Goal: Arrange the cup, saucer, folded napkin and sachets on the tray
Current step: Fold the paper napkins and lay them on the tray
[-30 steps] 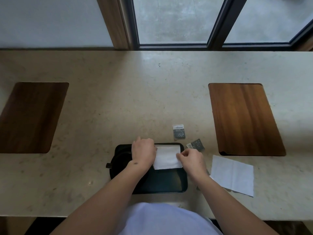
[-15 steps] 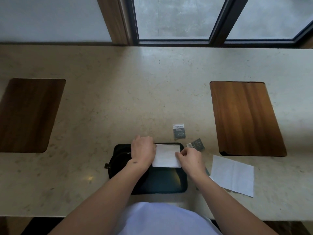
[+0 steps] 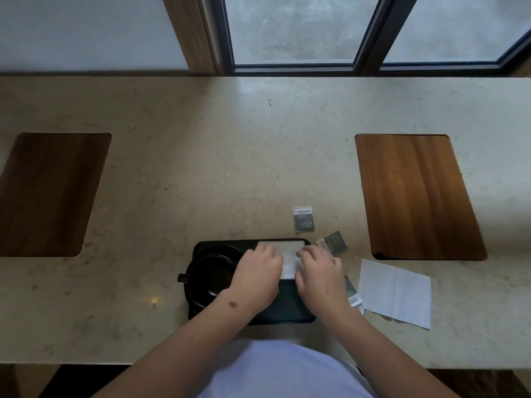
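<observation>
A black tray (image 3: 287, 310) lies at the counter's near edge. On its left part a black cup (image 3: 214, 275) stands on a black saucer (image 3: 192, 295), its handle pointing left. A white folded napkin (image 3: 288, 254) lies on the tray's far right part. My left hand (image 3: 257, 278) presses on the napkin's left side and my right hand (image 3: 320, 275) on its right side, so most of it is covered. Dark sachets lie off the tray: one (image 3: 303, 219) beyond it, one (image 3: 333, 242) at its far right corner, one (image 3: 352, 295) beside my right wrist.
A second white napkin (image 3: 395, 293) lies spread on the counter, right of the tray. Two wooden inlays sit in the stone counter, one at the left (image 3: 48, 193) and one at the right (image 3: 413, 196). A window runs along the far side.
Both hands have slid inward over the napkin and now cover more of it. The right hand has gone from pinching its right edge to pressing on it. The view tilted slightly.
</observation>
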